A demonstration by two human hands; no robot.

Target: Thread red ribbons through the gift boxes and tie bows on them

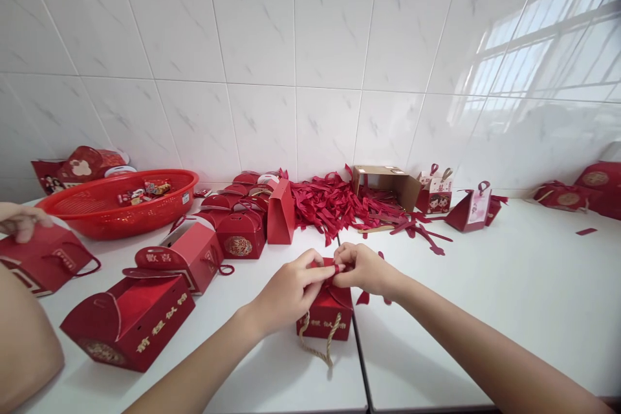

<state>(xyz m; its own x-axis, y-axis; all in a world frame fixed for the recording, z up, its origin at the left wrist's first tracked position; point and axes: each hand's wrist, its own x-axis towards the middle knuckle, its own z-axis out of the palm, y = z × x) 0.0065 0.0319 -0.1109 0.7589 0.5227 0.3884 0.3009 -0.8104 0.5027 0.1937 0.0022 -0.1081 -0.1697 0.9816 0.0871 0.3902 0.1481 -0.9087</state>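
Observation:
A small red gift box (324,317) with gold characters and a twisted cord handle stands on the white table (509,297) in front of me. My left hand (290,290) and my right hand (361,267) meet above its top, each pinching a narrow red ribbon (336,268) at the box's closure. Ribbon ends (363,298) hang behind the box by my right wrist.
Open red boxes (130,320) lie to the left, closed ones (241,236) further back. A red basket (114,204) holds sweets. A ribbon pile (334,200) and a cardboard carton (385,182) sit by the tiled wall. Another person's hand (19,220) touches a red box (41,259) at far left.

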